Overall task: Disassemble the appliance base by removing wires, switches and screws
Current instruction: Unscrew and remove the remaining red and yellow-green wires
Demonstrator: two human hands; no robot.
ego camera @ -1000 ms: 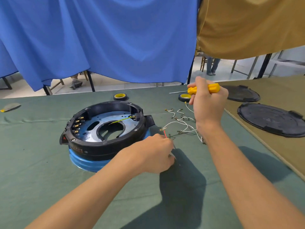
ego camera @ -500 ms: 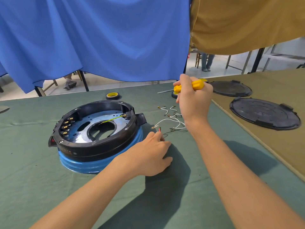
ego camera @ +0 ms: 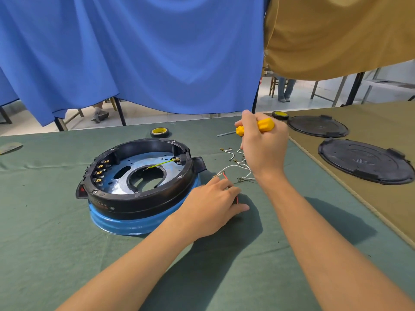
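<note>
Fabric fills the far side: a blue curtain (ego camera: 134, 52) hanging across most of the view, with a tan cloth (ego camera: 336, 30) draped beside it at the right. Below them lies the green table cloth (ego camera: 45, 243), and at its right edge an olive cloth (ego camera: 381, 216) carries 2 black round covers (ego camera: 366, 162), one nearer and one farther. The appliance base (ego camera: 139, 198) sits left of centre on the green cloth, a black ring over a blue lower rim, open side up, with a metal plate inside. The right hand (ego camera: 262, 151) is raised just right of the base, fingers curled tight around a yellow screwdriver (ego camera: 265, 125) whose shaft points left. The left hand (ego camera: 213, 205) rests on the cloth against the base's right side, fingers loosely bent and spread over a red wire (ego camera: 225, 176); whether they actually pinch it is hard to tell. Loose white wires (ego camera: 233, 167) lie on the cloth between the 2 hands. A green-yellow wire (ego camera: 160, 163) crosses the plate inside the base. One yellow-cored tape roll (ego camera: 159, 132) lies behind the base. Brass terminals (ego camera: 100, 167) line the inner left wall.
</note>
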